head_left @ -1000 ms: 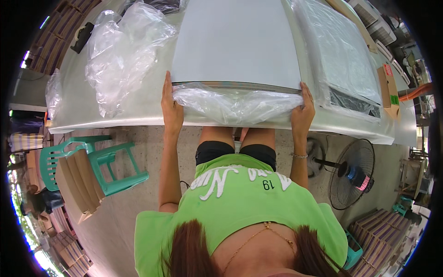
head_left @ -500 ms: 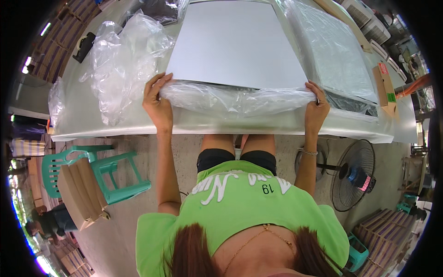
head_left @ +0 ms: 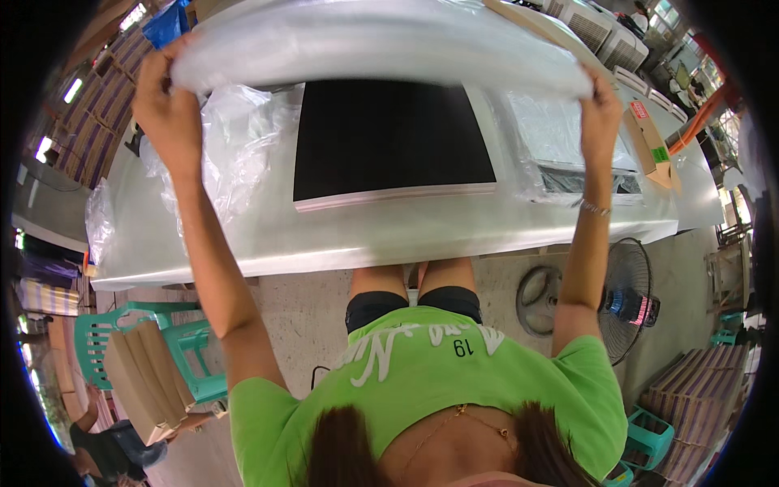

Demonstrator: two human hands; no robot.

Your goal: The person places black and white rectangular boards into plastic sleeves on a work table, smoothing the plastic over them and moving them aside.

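Raised above the far part of the table, a whitish translucent plastic sheet (head_left: 381, 49) stretches between my two hands, blurred by motion. My left hand (head_left: 169, 105) grips its left end, and my right hand (head_left: 599, 109) is closed on its right end. Beneath it lies a flat stack with a black top (head_left: 389, 142) and pale layered edges. The raised plastic hides the stack's far side. Whether a white board is inside the plastic cannot be made out.
Crumpled clear plastic (head_left: 235, 154) lies left of the stack on the silvery table (head_left: 389, 231). Plastic-wrapped sheets (head_left: 560, 146) and a long cardboard box (head_left: 649, 146) are to the right. Below stand a fan (head_left: 626, 304) and a green chair (head_left: 195, 357). A co-worker (head_left: 109, 442) is at lower left.
Both hands have moved up and apart, lifting the plastic away from the near table edge. The white board on top has left its place, and the black top of the stack now shows.
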